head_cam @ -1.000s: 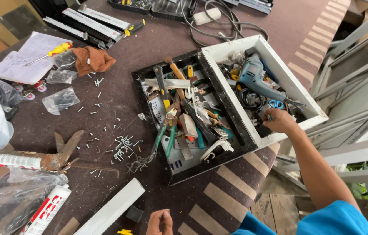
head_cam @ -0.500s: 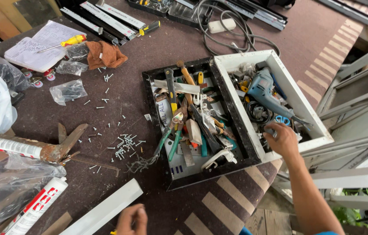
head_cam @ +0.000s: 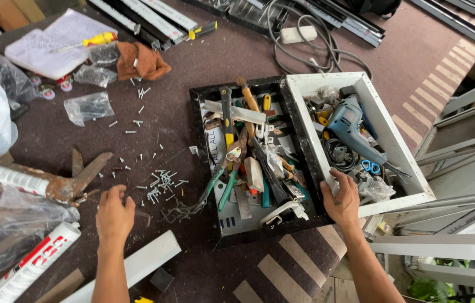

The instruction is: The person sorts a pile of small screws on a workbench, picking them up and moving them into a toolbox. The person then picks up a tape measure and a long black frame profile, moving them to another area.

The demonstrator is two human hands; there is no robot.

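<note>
Under the right hand (head_cam: 341, 199) lies the near corner of the white tray (head_cam: 397, 143), fingers curled over its rim beside the blue drill (head_cam: 349, 128). Just ahead of the left hand (head_cam: 115, 212), which hovers empty with loosely bent fingers, lie scattered screws (head_cam: 161, 184), with the rusty caulking gun (head_cam: 69, 182) to its left

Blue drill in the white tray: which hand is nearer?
Right. The right hand grips the white tray edge just below the blue drill; the left hand is far off, near the loose screws.
</note>
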